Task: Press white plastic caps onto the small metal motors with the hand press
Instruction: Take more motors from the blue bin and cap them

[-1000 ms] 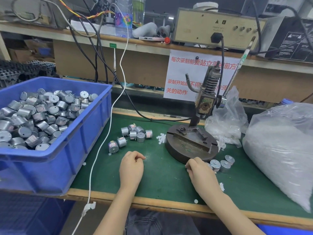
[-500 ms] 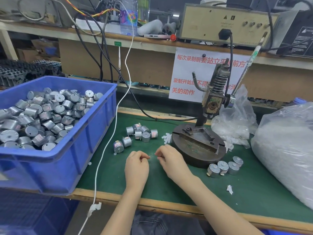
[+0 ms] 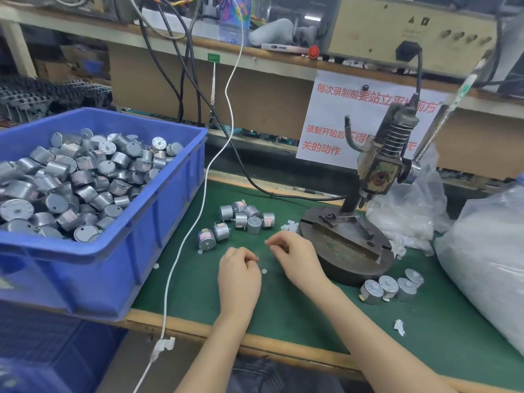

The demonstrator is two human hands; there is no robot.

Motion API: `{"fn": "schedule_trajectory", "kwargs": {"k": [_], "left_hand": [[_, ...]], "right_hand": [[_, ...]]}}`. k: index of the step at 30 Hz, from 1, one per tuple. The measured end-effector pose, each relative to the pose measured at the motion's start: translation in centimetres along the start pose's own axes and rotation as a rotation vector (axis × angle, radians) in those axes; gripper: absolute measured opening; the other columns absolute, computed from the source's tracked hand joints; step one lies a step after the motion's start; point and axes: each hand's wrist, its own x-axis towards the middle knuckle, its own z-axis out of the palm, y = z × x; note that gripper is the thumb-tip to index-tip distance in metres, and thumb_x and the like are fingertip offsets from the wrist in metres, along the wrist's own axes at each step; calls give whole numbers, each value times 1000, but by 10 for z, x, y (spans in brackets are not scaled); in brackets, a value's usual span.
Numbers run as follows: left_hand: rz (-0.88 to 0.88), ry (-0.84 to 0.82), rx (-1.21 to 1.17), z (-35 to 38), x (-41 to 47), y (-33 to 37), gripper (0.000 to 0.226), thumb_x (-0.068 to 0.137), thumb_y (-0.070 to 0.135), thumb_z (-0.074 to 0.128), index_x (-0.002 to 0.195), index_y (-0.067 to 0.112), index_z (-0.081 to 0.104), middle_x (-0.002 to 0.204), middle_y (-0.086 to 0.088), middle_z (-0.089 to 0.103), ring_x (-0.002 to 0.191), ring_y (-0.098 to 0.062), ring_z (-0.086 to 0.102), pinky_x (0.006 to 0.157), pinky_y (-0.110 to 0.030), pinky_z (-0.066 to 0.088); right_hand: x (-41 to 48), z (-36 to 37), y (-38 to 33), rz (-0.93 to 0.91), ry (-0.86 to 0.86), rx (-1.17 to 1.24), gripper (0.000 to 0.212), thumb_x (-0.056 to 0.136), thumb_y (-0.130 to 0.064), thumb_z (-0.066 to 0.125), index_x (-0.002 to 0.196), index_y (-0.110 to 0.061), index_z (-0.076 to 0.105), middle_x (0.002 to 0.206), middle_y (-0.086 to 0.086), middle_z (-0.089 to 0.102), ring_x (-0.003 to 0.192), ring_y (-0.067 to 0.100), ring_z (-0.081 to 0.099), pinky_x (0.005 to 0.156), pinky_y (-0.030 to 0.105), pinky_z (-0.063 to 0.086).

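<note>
Nearest, on the green mat (image 3: 283, 313), both hands lay knuckles up. The left hand (image 3: 239, 275) was curled in on itself, and whether it held anything could not be told; the right hand (image 3: 295, 258) was curled too, thumb and forefinger apparently pinching a white cap (image 3: 268, 243), though the piece was too small to be sure.

The step looked like pairing one cap with one motor for the press. Done well, that would mean taking a single cap, setting it straight on the shaft, and only then putting the motor under the ram, since a tilted cap would likely jam or crack.

A loose cap (image 3: 264, 271) lay on the mat between the hands, just beside the left knuckles. A pair of motors (image 3: 211, 235) sat near the left hand, beyond it and to its left. A cluster of motors (image 3: 246, 218) lay just past the right fingertips, with a heap of caps (image 3: 289, 224) beside it.

The press (image 3: 348, 251) stood just right of the right hand, nothing on its base, its lever (image 3: 442, 120) untouched. A row of motors (image 3: 391, 286) stood by its near edge, apart from both hands. Farther left the blue bin (image 3: 158, 222) held many more motors; at the far right lay a plastic bag (image 3: 482, 251).
</note>
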Motion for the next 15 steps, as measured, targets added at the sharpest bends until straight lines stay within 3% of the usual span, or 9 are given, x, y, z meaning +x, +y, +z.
{"fn": "schedule_trajectory", "kwargs": {"k": [4,8,12,15], "left_hand": [[-7,-5,-1,0,0,0,22,77,-10,44,78,3,62,78,4,47,90,-27,50,73,-25,34],[4,-14,-5,0,0,1,24,77,-10,44,71,9,58,77,2,49,87,-25,50,73,-26,34],[2,-14,-8,1,0,-1,25,76,-10,45,69,11,56,77,1,51,86,-25,50,73,-27,35],[1,-17,5,1,1,0,25,77,-9,45,69,12,56,74,6,47,85,-24,50,71,-27,34]], "right_hand": [[35,2,-2,-15,94,-169,23,94,-8,49,115,-7,59,117,8,54,103,22,52,85,23,36],[62,10,-2,-65,-33,-473,44,95,-12,43,139,-8,38,140,10,40,127,27,36,104,34,30],[75,15,-2,-5,-240,-579,46,92,-10,43,137,-5,36,140,13,39,127,30,37,101,39,34],[78,14,-3,-2,-232,-609,28,94,-8,42,120,-2,47,125,16,44,113,32,47,89,38,39]]}}
